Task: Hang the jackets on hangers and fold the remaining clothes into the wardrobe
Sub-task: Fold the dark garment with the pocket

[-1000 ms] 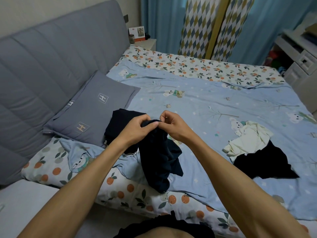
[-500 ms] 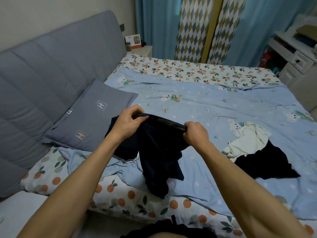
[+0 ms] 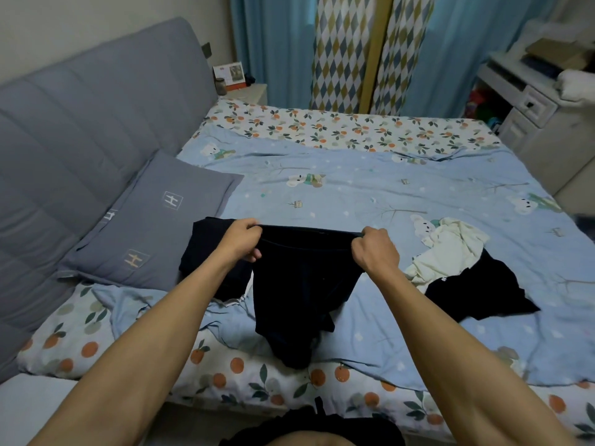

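Left hand [image 3: 243,240] and right hand [image 3: 374,250], both pinching the dark navy cloth garment's [image 3: 299,291] waistband, have spread wider apart at frame centre, stretching it taut.

A pillow [image 3: 151,220] is leaning on the headboard [image 3: 80,130] at the bed's [image 3: 354,194] left. Shorts [image 3: 299,284] are hanging between two hands [image 3: 241,241] [image 3: 375,249] near the middle, with a folded garment [image 3: 209,252] just left and two shirts [image 3: 450,249] [image 3: 476,291] lying right.

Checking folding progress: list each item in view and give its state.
dark garment: held up, stretched by its top edge, lower part touching the bed.
left hand: gripping one end.
right hand: gripping the other.
white garment: crumpled, unfolded.
black garment: unfolded, lying on the bed.
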Available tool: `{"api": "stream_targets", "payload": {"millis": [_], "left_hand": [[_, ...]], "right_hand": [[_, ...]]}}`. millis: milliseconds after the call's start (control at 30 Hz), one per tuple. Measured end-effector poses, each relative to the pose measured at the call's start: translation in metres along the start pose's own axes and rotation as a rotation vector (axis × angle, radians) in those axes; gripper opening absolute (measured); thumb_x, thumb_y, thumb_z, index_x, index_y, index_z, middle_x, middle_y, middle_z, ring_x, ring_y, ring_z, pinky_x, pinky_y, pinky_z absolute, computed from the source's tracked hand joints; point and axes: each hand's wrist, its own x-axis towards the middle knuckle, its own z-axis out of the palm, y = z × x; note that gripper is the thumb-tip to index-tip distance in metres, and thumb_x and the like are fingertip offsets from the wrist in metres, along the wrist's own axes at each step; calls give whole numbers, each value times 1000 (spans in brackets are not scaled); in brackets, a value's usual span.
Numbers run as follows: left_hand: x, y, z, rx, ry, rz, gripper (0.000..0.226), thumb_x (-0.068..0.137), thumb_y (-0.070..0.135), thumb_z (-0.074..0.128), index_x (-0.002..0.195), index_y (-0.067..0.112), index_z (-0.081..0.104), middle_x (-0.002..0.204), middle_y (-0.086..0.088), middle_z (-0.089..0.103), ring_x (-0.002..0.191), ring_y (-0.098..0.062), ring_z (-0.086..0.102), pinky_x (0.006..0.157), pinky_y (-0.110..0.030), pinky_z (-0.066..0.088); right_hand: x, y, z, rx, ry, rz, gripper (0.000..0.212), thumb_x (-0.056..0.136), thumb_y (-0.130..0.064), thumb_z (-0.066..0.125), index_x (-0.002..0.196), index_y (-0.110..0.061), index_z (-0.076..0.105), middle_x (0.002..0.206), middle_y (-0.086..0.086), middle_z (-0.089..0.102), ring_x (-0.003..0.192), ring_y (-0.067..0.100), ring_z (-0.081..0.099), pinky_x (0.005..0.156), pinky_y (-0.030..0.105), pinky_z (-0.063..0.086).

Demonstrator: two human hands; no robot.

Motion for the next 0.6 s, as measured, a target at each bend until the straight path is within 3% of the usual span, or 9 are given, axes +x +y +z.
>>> {"api": "stream_targets", "payload": {"millis": [67, 167, 267, 400, 500, 600], "left_hand": [[-3, -5, 6, -114, -62, -51, 14, 94, 14, 46, 92, 10, 60, 76, -14, 54, 47, -19, 60, 46, -29, 53], [-6, -19, 19, -122, -78, -55, 12, 93, 19, 60, 89, 8, 58, 78, -15, 55, 49, -19, 59, 49, -29, 55], [-14, -34, 34, -26, -133, 55, 31, 86, 23, 74, 93, 0, 54, 78, -10, 58, 61, -17, 59, 55, -29, 52], [-11, -50, 51, 322, -278, 224, 42, 73, 25, 84, 100, 22, 51, 101, -1, 50, 90, -14, 54, 74, -24, 41], [-1, -63, 65, 361, -187, 249, 33, 75, -2, 64, 97, 21, 56, 104, -9, 50, 95, -26, 55, 78, -24, 38], [-6, -68, 79, 257, 46, 155, 32, 73, -10, 52, 94, 10, 67, 94, -10, 53, 85, -26, 54, 75, -27, 38]], "right_hand": [[1, 8, -2, 134, -57, 59, 14, 83, -9, 39, 87, -5, 51, 95, 16, 58, 81, 35, 57, 67, 35, 45], [-3, 20, 1, 556, -141, 176, 24, 82, -2, 37, 90, 0, 59, 78, 19, 64, 59, 29, 63, 50, 33, 54], [-14, 34, 7, 733, -92, 269, 12, 80, -4, 43, 79, -6, 55, 69, 12, 55, 47, 24, 60, 59, 45, 61], [-23, 48, 6, 775, -49, 351, 18, 82, -13, 62, 75, -10, 46, 69, 11, 53, 55, 24, 62, 68, 46, 62], [-34, 61, 0, 508, -73, 192, 26, 71, -21, 72, 83, -8, 54, 74, 7, 61, 67, 22, 63, 64, 41, 58], [-49, 80, -1, 136, -191, -32, 24, 69, -12, 67, 88, -7, 53, 84, 8, 57, 69, 19, 52, 55, 30, 38]]}}
